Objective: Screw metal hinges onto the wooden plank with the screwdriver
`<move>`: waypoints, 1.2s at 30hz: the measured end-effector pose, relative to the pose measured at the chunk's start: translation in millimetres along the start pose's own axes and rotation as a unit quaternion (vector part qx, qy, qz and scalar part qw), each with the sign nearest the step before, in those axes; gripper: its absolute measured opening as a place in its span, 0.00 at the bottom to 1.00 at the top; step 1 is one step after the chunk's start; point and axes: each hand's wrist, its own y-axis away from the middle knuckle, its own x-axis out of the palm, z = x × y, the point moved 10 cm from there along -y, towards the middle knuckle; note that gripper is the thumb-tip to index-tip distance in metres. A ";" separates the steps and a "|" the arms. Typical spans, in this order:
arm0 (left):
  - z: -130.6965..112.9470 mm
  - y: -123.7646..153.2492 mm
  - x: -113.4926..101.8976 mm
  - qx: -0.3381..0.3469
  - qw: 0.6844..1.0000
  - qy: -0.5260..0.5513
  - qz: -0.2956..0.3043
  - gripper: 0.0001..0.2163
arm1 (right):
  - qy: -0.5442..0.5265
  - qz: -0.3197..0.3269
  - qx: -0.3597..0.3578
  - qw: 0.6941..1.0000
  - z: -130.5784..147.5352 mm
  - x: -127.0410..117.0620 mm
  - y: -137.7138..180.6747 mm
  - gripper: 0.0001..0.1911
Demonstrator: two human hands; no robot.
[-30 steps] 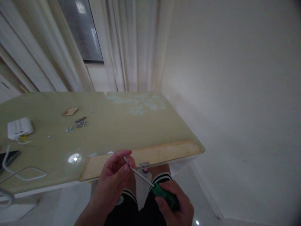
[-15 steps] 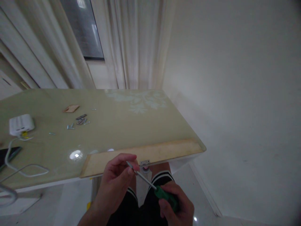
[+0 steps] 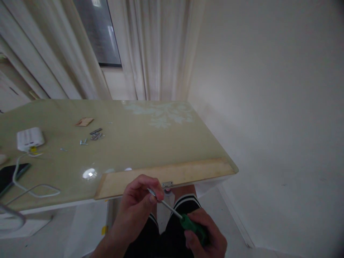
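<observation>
My right hand [image 3: 206, 234] is wrapped round the green handle of a screwdriver [image 3: 192, 226], whose metal shaft slants up and to the left. The fingers of my left hand [image 3: 138, 206] close round the far end of that shaft. A small pointed metal bit shows between thumb and fingers; whether it is the screwdriver's tip or a screw on it, I cannot tell. Just beyond my fingers, a small metal hinge [image 3: 167, 184] sits at the near edge of a long, thin wooden board [image 3: 199, 170]. The board lies along the table's front edge.
On the glossy table [image 3: 145, 143] lie several screws [image 3: 84, 142], small metal parts [image 3: 96, 134] and a little wooden piece [image 3: 84, 122]. Farther left are a white box-shaped device [image 3: 30, 138] with a cable [image 3: 37, 195] and a dark phone [image 3: 10, 175]. A wall [image 3: 268, 107] stands at right.
The view has shifted slightly, so the table things appear a little farther right. Both hands keep their grip on the screwdriver, and the left fingers have curled a bit farther over its shaft.
</observation>
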 end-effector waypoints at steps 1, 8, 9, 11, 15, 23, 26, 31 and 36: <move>0.5 0.0 1.5 0.002 1.000 0.004 0.009 0.06 | -0.003 0.010 -0.004 1.000 0.2 0.7 -0.7 0.12; 3.4 -0.4 11.9 0.009 0.996 0.044 0.072 0.02 | -0.024 0.025 -0.005 0.999 -5.5 1.7 -0.2 0.11; 3.0 0.2 12.4 0.009 0.996 0.041 0.076 0.02 | -0.026 0.021 -0.001 0.999 -7.7 1.4 0.5 0.11; 1.8 1.5 12.4 0.010 0.996 0.033 0.079 0.02 | -0.033 0.017 0.007 0.999 -11.4 1.6 1.6 0.11; -0.7 2.6 9.1 0.011 0.997 0.026 0.070 0.03 | -0.033 0.008 0.004 0.999 -11.0 2.9 -0.5 0.10; 7.7 1.5 -2.2 -0.017 0.999 0.019 0.037 0.06 | -0.009 -0.005 -0.010 1.000 -5.1 5.3 -6.0 0.09; 5.4 -1.2 -3.7 -0.007 0.999 -0.001 0.034 0.04 | -0.004 -0.001 0.010 1.000 -13.6 3.1 -1.9 0.10; -7.6 -19.3 -17.7 0.019 0.991 -0.130 0.025 0.02 | -0.032 0.016 0.051 0.998 -21.7 -1.8 -9.6 0.09; -10.3 -36.0 -28.3 0.000 0.961 -0.269 0.063 0.03 | -0.052 -0.005 0.087 0.995 -27.4 -21.1 -28.9 0.08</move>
